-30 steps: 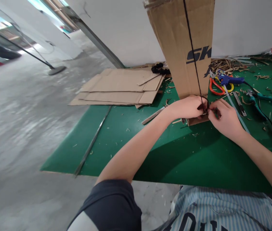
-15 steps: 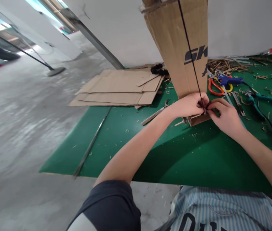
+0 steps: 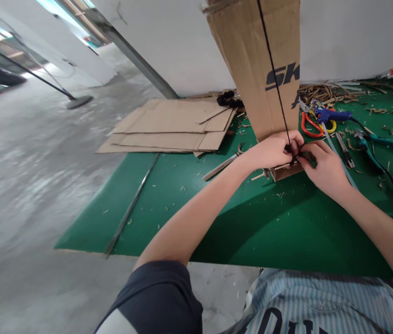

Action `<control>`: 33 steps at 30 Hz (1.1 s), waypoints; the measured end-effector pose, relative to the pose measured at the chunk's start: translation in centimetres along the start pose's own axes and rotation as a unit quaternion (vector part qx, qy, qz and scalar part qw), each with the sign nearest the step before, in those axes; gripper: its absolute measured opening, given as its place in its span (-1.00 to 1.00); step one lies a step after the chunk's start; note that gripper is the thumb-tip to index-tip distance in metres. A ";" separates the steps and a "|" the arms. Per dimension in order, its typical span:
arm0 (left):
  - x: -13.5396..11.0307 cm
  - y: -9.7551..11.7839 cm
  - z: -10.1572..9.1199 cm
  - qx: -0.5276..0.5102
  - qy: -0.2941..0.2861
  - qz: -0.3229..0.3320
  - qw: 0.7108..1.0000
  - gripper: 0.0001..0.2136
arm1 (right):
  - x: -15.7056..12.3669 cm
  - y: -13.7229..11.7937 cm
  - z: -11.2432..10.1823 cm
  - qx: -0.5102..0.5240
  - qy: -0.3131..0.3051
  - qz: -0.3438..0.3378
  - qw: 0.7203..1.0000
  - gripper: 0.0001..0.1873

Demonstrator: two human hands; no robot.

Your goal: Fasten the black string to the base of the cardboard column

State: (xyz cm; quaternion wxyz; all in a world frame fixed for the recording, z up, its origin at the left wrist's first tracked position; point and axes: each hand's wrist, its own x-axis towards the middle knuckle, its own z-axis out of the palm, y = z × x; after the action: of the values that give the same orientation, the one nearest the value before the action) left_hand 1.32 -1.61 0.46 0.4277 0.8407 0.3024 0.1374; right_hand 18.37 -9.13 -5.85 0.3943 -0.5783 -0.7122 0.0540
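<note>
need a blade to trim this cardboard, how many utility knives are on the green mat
2: one utility knife lies on the green mat beside the right hand, the other left of the left hand. More could be hidden under the cardboard scraps.

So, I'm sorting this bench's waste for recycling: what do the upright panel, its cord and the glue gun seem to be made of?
The upright cardboard panel looks like matte brown kraft board with dark print; corrugation isn't visible on this face. The black cord looks like thin matte twine, fibre unclear. The blue glue gun looks like smooth moulded plastic.
</note>
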 end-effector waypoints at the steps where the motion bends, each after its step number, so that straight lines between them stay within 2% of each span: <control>1: 0.0 0.0 0.0 -0.010 0.001 -0.007 1.000 -0.68 | 0.0 0.0 0.0 0.003 0.001 -0.002 1.000 -0.83; 7: 0.1 0.2 0.2 -0.040 0.002 -0.053 0.998 -0.67 | -0.1 0.3 0.2 0.010 0.014 -0.007 1.000 -0.79; 13: 0.4 -0.1 0.5 -0.050 0.013 -0.069 0.996 -0.70 | -0.2 0.4 0.2 0.000 0.035 -0.015 0.999 -0.82; 19: 0.4 -0.4 0.6 -0.071 -0.011 -0.057 0.996 -0.72 | -0.2 0.4 0.1 -0.001 0.022 -0.013 1.000 -0.88; 27: 0.1 0.3 0.6 0.008 0.029 -0.023 0.999 -0.80 | -0.1 0.4 -0.1 0.003 0.013 -0.006 1.000 -0.89; 33: -0.3 1.0 0.3 0.097 0.018 0.001 0.995 -0.74 | -0.1 0.5 -0.3 0.002 0.006 -0.018 1.000 -0.89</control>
State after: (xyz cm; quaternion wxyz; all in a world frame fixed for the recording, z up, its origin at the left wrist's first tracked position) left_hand 1.68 -2.43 1.08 0.3389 0.8756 0.3215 0.1229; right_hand 18.95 -9.12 -5.98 0.4006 -0.5649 -0.7200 0.0445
